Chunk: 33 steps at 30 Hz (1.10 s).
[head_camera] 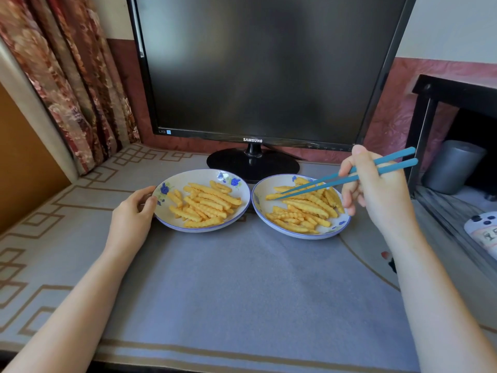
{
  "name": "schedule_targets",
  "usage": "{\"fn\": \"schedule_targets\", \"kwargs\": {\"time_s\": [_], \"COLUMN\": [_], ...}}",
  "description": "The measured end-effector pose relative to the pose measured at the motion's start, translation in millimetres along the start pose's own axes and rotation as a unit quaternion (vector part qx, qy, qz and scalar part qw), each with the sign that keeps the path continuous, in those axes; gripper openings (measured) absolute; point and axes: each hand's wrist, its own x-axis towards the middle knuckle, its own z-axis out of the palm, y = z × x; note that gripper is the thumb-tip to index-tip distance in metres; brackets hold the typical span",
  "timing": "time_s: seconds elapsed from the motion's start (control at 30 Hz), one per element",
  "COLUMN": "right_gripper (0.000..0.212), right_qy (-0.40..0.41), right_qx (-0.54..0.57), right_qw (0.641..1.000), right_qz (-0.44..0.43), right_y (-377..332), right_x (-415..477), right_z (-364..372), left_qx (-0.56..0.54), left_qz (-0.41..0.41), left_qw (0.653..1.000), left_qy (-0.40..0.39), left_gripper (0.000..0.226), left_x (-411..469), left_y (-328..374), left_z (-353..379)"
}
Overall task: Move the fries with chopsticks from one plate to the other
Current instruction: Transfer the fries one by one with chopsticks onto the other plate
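Roughly halfway, I judge: similar piles of fries (204, 203) lie on both plates at mid-frame. The right grip (376, 189) holds the chopsticks (349, 177), tips nearly closed at a fry on the right plate (265, 184). The left grip (131, 211) holds the rim of the left plate (204, 174).
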Motion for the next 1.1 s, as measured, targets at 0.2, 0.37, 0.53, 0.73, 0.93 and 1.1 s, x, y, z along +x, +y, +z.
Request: {"fn": "schedule_targets", "kwargs": {"time_s": [0.2,0.37,0.53,0.73,0.93,1.1], "right_gripper": [0.041,0.042,0.042,0.044,0.039,0.039], "right_qy": [0.019,0.061,0.08,0.082,0.035,-0.037], "right_qx": [-0.016,0.011,0.059,0.108,0.105,0.069], "right_qw": [1.0,0.998,0.995,0.991,0.994,0.997], "right_qz": [0.006,-0.004,-0.009,-0.001,-0.005,-0.012], "right_y": [0.3,-2.4,-9.0,-9.4,0.4,10.3], "right_x": [3.6,-0.5,-6.7,-17.8,-26.9,-31.7], "right_z": [-11.6,-6.0,4.7,31.5,71.3,84.0], "left_qx": [-0.002,0.001,-0.003,-0.002,-0.006,-0.005], "left_qz": [-0.003,0.003,0.002,0.001,-0.003,-0.004], "left_qw": [1.0,1.0,1.0,1.0,1.0,1.0], "left_qy": [-0.001,0.001,-0.002,-0.001,-0.002,-0.002], "left_gripper": [0.032,0.031,0.031,0.031,0.032,0.032], "left_x": [0.9,-0.2,-0.2,-0.2,0.8,0.6], "left_y": [-0.6,1.2,1.4,1.3,-0.7,0.4], "left_z": [-0.5,-0.1,-0.4,0.0,0.0,0.2]}}
